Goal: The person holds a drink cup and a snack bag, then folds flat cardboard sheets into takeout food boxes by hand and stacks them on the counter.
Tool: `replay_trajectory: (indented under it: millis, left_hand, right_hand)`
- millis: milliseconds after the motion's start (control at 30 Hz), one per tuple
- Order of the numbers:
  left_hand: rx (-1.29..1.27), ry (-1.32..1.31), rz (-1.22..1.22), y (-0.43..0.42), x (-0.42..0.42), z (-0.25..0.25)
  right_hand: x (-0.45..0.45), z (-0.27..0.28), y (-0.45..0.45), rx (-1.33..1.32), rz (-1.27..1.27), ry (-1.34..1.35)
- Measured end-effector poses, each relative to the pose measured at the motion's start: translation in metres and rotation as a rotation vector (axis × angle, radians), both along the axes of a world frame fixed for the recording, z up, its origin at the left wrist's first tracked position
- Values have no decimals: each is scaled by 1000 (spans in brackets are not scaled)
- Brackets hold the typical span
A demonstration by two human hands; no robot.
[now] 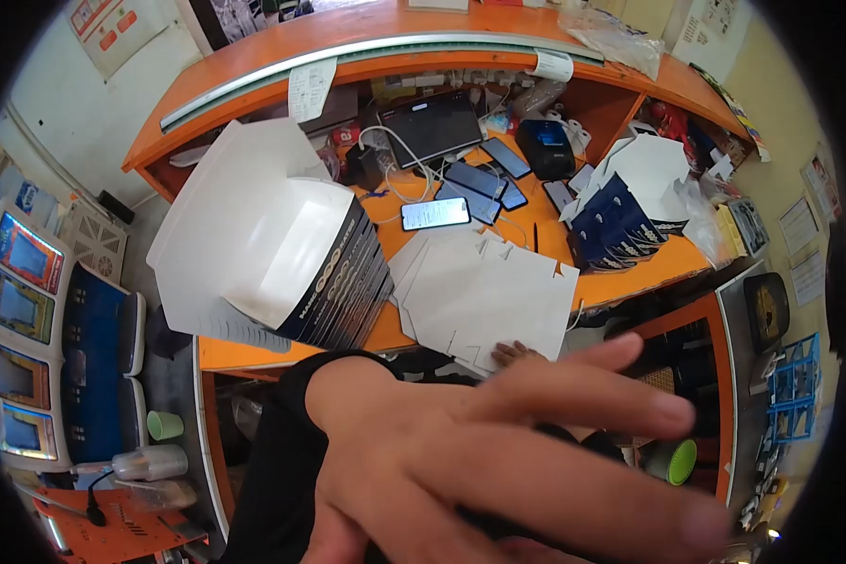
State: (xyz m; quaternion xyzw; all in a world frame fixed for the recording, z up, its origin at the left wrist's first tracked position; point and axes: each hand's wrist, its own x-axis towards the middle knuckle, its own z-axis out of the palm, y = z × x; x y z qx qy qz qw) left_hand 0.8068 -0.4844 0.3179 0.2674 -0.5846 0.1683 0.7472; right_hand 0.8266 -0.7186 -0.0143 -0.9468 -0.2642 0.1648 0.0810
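My left hand [461,461] is raised close to the camera with its back showing. Its fingers are spread and point right, slightly blurred, with nothing in them. Beyond it, the fingertips of my right hand [517,353] rest over the near edge of a flat white cardboard box blank [498,291]. My left hand hides most of the right one. More white blanks lie under this sheet on the orange desk [667,271]. Left of them stands a tall nest of open boxes [338,273], white inside and dark with lettering outside.
Several phones [475,205] lie behind the blanks, one with a lit screen [435,213]. A laptop [432,127] and a black card terminal [545,148] stand farther back. Nested dark blue boxes [620,226] are at the right. A green bin [681,461] stands below the desk.
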Motion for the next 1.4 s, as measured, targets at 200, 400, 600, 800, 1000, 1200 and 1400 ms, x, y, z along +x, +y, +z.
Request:
replay_trajectory:
  millis: [200, 400, 600, 800, 1000, 1200, 1400]
  left_hand:
    - [648, 228, 33, 24, 49, -59]
    - [1291, 255, 473, -19, 65, -222]
    - [1576, 198, 432, -21, 74, -245]
    - [1087, 1106, -8, -9, 74, -246]
    - [896, 1177, -282, -3, 61, -252]
    - [1046, 1060, -118, -3, 40, -221]
    - [910, 741, 79, -2, 26, -226]
  right_hand:
    - [-2, 1, -1, 158, -4, -137]
    - [7, 53, 8, 126, -218, -121]
    - [-7, 133, 4, 345, -181, -209]
    - [-24, 183, -16, 1005, -401, -406]
    - [-31, 132, -6, 1037, -530, -649]
    - [-39, 159, 44, 676, -519, -624]
    - [-42, 170, 45, 643, -445, -989]
